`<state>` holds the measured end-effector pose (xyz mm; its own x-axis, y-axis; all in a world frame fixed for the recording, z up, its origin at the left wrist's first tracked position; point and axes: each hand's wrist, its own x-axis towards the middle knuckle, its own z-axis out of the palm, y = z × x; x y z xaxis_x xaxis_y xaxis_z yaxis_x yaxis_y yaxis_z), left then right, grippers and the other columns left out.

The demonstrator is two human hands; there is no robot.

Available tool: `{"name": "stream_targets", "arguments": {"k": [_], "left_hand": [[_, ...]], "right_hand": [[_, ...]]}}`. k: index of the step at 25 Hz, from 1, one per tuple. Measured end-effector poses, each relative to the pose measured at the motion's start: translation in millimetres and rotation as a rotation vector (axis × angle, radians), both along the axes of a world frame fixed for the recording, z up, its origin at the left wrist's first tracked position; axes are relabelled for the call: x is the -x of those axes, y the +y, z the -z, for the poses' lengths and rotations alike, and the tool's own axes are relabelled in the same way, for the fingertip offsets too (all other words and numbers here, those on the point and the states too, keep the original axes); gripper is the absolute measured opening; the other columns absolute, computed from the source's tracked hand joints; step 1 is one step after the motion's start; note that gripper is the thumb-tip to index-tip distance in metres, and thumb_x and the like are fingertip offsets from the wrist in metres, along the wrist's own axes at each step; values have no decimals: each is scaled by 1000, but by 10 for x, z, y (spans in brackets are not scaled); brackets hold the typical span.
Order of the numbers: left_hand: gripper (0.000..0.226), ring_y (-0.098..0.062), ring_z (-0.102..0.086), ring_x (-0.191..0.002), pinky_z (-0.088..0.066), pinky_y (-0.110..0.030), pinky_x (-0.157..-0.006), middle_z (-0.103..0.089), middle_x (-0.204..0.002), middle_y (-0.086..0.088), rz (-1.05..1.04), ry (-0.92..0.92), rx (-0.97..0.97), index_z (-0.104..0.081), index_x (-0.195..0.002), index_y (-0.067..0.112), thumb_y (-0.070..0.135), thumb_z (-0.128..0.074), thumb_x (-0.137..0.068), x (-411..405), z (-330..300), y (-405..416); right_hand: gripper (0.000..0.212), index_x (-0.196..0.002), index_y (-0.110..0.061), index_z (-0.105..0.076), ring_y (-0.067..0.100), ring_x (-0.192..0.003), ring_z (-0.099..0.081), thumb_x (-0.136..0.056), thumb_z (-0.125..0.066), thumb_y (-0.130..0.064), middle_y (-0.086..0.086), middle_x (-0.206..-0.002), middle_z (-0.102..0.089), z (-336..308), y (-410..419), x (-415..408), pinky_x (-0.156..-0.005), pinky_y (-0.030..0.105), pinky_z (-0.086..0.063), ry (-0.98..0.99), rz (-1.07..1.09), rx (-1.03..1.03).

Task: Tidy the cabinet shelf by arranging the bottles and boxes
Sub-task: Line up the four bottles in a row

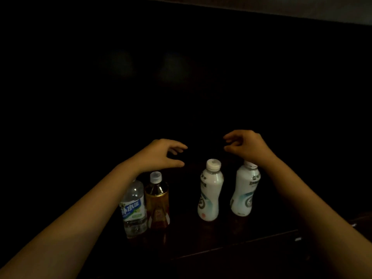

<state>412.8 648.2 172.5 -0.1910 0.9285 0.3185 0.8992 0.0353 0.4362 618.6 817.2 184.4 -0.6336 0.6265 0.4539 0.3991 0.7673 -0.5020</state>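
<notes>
Several bottles stand upright on a dark cabinet shelf (231, 244). At the left are a clear water bottle (134, 210) with a green-and-white label and, touching it, an amber tea bottle (158, 204) with a white cap. To the right stand two white curved bottles, one in the middle (210, 193) and one further right (244, 191). My left hand (163, 156) hovers above and behind the tea bottle, fingers curled apart, holding nothing. My right hand (244, 146) hovers above the right white bottle's cap, fingers apart and empty. No boxes are visible.
The cabinet interior behind the bottles is nearly black and nothing can be made out there. The shelf's front edge (261, 237) runs diagonally below the bottles. A paler strip (322, 13) crosses the top right corner.
</notes>
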Motion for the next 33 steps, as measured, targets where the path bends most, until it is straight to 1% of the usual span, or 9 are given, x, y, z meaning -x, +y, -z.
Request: {"name": "stream_targets", "arguments": {"k": [3, 7, 12, 16, 18, 22, 27, 31, 33], "left_hand": [[54, -11, -53, -113, -39, -19, -89, -56, -129, -2, 68, -24, 65, -49, -129, 20, 22, -70, -78, -350, -24, 450], [49, -11, -51, -120, -38, -18, -93, -55, -134, 2, 160, 9, 222, -52, -127, 21, 15, -67, -80, -545, 6, 780], [39, -6, -53, -114, -38, -15, -92, -61, -126, 1, 121, 25, 265, -62, -116, 19, 12, -68, -78, -548, 28, 891], [34, 0, -57, -99, -42, 1, -72, -67, -115, 2, 92, -4, 244, -66, -109, 16, 15, -72, -75, -579, 19, 900], [31, -4, -62, -93, -47, -6, -73, -71, -107, 0, 39, -33, 215, -69, -102, 16, 19, -75, -72, -618, 53, 911], [29, -10, -65, -87, -52, -24, -77, -71, -93, -1, -109, -44, 129, -70, -92, 16, 30, -78, -67, -744, 155, 955], [58, -10, -59, -105, -45, -21, -85, -63, -117, 1, -41, -68, 210, -56, -122, 16, 29, -77, -68, -721, 168, 886], [41, -10, -61, -103, -47, -25, -91, -68, -113, -2, 1, -113, 203, -65, -109, 15, 15, -76, -70, -709, 176, 832], [41, -7, -61, -95, -49, -21, -85, -70, -109, -2, -40, -119, 175, -66, -106, 16, 17, -78, -67, -712, 208, 826]], "right_hand": [[35, -110, -14, -65, 17, -96, -63, -76, -73, -18, 8, -108, -69, 83, 347, -379, -80, 21, -42, -146, 103, -71], [35, -113, -14, -63, 18, -101, -62, -79, -70, -16, 6, -113, -67, 229, 573, -609, -87, 25, -47, -310, -13, 28], [30, -108, -14, -66, 15, -96, -64, -79, -70, -13, 5, -110, -68, 317, 680, -640, -88, 26, -50, -245, -97, 85], [41, -114, -13, -61, 13, -92, -63, -75, -74, -14, 4, -109, -68, 356, 727, -635, -83, 22, -49, -213, -117, 123], [47, -120, -13, -58, 9, -86, -60, -75, -74, -17, 4, -108, -67, 390, 706, -602, -78, 18, -47, -218, -114, 104], [32, -102, -13, -65, 3, -74, -58, -73, -75, -23, 4, -99, -69, 446, 645, -521, -64, 10, -43, -216, -117, 62], [43, -105, -13, -64, 9, -81, -61, -68, -79, -29, -2, -93, -65, 473, 633, -533, -73, 19, -48, -174, -78, 115], [36, -101, -13, -66, 12, -85, -63, -70, -78, -26, 0, -95, -67, 487, 626, -509, -71, 18, -47, -156, -104, 130], [34, -103, -14, -66, 10, -88, -62, -71, -77, -22, 1, -101, -69, 490, 637, -511, -74, 18, -48, -141, -164, 179]]}}
